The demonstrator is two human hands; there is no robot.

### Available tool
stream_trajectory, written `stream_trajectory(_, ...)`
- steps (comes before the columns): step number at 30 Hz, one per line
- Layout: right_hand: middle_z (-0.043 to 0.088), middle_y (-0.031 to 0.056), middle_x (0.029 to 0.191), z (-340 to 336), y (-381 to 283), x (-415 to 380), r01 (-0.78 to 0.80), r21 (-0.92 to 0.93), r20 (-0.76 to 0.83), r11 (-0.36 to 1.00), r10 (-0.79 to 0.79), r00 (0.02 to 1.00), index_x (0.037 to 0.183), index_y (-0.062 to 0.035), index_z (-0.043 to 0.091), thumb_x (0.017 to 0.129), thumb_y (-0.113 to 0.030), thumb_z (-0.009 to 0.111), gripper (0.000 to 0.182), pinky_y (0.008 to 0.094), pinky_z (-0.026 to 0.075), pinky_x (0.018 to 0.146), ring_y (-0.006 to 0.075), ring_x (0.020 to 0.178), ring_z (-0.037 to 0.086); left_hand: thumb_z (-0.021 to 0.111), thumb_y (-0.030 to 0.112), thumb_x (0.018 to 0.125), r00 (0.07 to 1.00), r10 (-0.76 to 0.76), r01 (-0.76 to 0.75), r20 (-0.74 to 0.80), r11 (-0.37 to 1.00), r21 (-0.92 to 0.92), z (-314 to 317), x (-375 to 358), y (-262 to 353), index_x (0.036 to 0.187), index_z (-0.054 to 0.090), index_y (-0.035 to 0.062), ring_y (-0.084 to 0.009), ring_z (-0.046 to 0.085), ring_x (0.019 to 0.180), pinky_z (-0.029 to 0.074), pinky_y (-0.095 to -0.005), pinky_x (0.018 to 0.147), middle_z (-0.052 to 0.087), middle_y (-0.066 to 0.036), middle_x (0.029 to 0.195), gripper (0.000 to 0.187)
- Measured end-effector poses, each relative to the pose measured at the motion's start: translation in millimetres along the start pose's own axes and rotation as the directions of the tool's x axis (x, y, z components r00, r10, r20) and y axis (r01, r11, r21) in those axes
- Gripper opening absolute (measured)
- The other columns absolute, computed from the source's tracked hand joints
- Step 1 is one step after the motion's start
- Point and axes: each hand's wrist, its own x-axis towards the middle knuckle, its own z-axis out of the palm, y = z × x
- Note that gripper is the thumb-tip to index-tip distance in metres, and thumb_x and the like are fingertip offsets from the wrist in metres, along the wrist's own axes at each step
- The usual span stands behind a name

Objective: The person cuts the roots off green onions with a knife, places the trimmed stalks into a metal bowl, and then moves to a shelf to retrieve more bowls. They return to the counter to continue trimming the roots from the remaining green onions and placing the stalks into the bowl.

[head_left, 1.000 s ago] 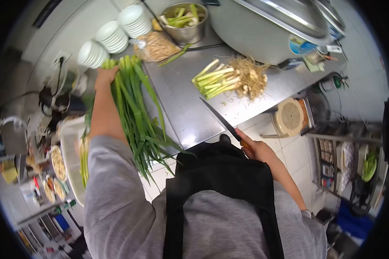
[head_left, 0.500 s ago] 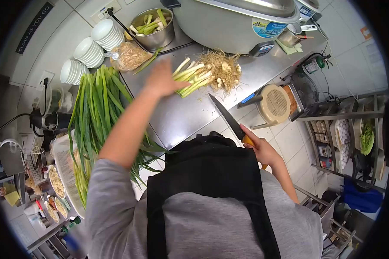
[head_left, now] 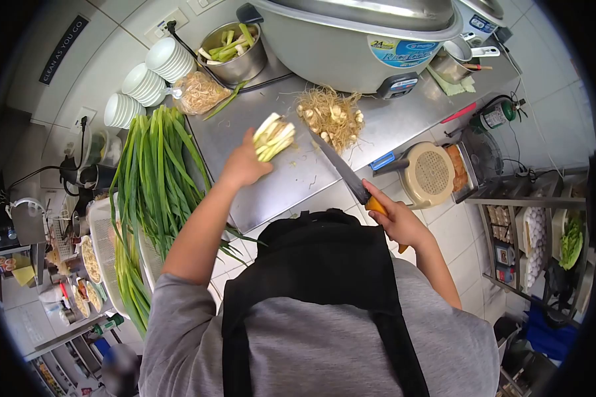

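My left hand is closed around a bunch of cut spring onion stalks, pale at the cut ends and green below. My right hand grips the yellow handle of a knife. The dark blade points up and left, its tip beside a heap of spring onion roots with trimmed white ends. Long green spring onions lie left of my left hand and hang over the edge of the steel counter.
A large rice cooker stands at the back. Near it are a steel pot of cut stalks, a bag of brown shreds and stacked white bowls. A beige stool is at the right, beside loaded shelves.
My left hand has closed on the cut stalks and drawn them left, away from the root heap. The knife stays in my right hand, its tip now nearer the roots.
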Motion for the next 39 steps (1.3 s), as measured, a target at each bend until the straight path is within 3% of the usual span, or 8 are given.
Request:
stream_trajectory(5,0.068,0.0196,0.086,-25.9,23.7,5.7,0.073,-0.039,0.000,0.997,-0.073,0.997,0.159,-0.0362,0.022,0.100,-0.016,0.059,0.072,0.0443,0.051,0.078,0.0377,0.077,0.067,0.075,0.018,0.072,0.990,0.027,-0.079,-0.139,0.921,-0.381,-41.0,-32.6,-20.5,0.149,0.035,-0.0019,-0.0301,0.067,0.105,0.051,-0.0354,0.094,0.067,-0.021,0.118,0.089)
stream_trajectory(18,0.070,0.0199,0.090,-8.6,22.7,15.2,0.144,0.016,-0.190,0.990,-0.138,0.972,0.159,-0.0334,0.023,0.098,-0.012,0.060,0.075,0.0452,0.052,0.078,0.0395,0.079,0.067,0.072,0.023,0.080,0.982,0.043,-0.097,-0.184,0.949,-0.300,-228.8,129.5,-24.7,0.140,0.048,-0.0013,-0.0250,0.061,0.108,0.049,-0.0350,0.094,0.064,-0.015,0.121,0.069)
stream_trajectory(20,0.070,0.0197,0.091,0.4,23.9,14.3,0.099,0.013,-0.204,0.995,-0.095,0.974,0.159,-0.0332,0.024,0.098,-0.011,0.060,0.074,0.0450,0.052,0.078,0.0393,0.080,0.067,0.073,0.025,0.079,0.999,-0.041,0.040,-0.006,0.990,-0.132,-242.4,164.6,-16.3,0.135,0.056,0.0038,-0.0253,0.063,0.108,0.051,-0.0359,0.092,0.066,-0.013,0.120,0.063)
stream_trajectory(25,0.071,0.0159,0.094,19.9,12.1,11.8,0.013,0.057,-0.297,0.998,0.005,0.955,0.159,-0.0317,0.026,0.097,-0.007,0.059,0.075,0.0432,0.052,0.080,0.0381,0.081,0.067,0.074,0.037,0.075,0.997,0.075,-0.077,0.020,0.990,0.117,-231.9,227.6,13.4,0.128,0.065,0.0059,-0.0276,0.064,0.112,0.051,-0.0387,0.095,0.068,-0.015,0.123,0.062)
stream_trajectory(27,0.071,0.0154,0.095,23.4,0.6,10.4,0.007,0.089,-0.321,0.996,0.022,0.947,0.159,-0.0315,0.026,0.096,-0.007,0.060,0.075,0.0429,0.052,0.081,0.0376,0.081,0.068,0.076,0.043,0.072,0.985,-0.039,-0.085,0.171,0.744,0.663,-218.5,246.3,27.5,0.126,0.068,0.0054,-0.0302,0.062,0.118,0.049,-0.0390,0.100,0.065,-0.019,0.130,0.066)
stream_trajectory(30,0.071,0.0152,0.097,29.8,-12.6,13.3,-0.001,0.127,-0.334,0.992,0.044,0.941,0.159,-0.0311,0.025,0.096,-0.007,0.060,0.076,0.0421,0.052,0.082,0.0359,0.082,0.068,0.077,0.051,0.070,0.980,-0.020,-0.119,0.197,0.733,0.670,-216.7,284.5,9.9,0.129,0.066,0.0048,-0.0313,0.060,0.123,0.046,-0.0377,0.105,0.063,-0.019,0.134,0.076)
stream_trajectory(35,0.071,0.0164,0.095,25.5,-21.8,27.1,-0.009,0.050,-0.251,0.999,0.021,0.968,0.160,-0.0314,0.024,0.096,-0.008,0.060,0.077,0.0404,0.052,0.081,0.0331,0.081,0.068,0.075,0.061,0.073,0.969,0.094,0.010,-0.229,0.910,0.414,-192.9,264.2,-20.0,0.161,0.020,0.0105,-0.0389,0.054,0.129,0.043,-0.0406,0.109,0.051,-0.029,0.142,0.115)
stream_trajectory(39,0.070,0.0184,0.089,12.8,-27.5,33.7,0.028,-0.049,-0.159,0.998,-0.036,0.987,0.160,-0.0326,0.024,0.097,-0.009,0.059,0.076,0.0403,0.052,0.079,0.0346,0.077,0.068,0.073,0.059,0.079,0.818,0.234,-0.065,-0.526,0.946,0.319,-202.1,212.4,-42.6,0.157,0.032,0.0074,-0.0435,0.053,0.128,0.044,-0.0434,0.108,0.050,-0.032,0.139,0.102)
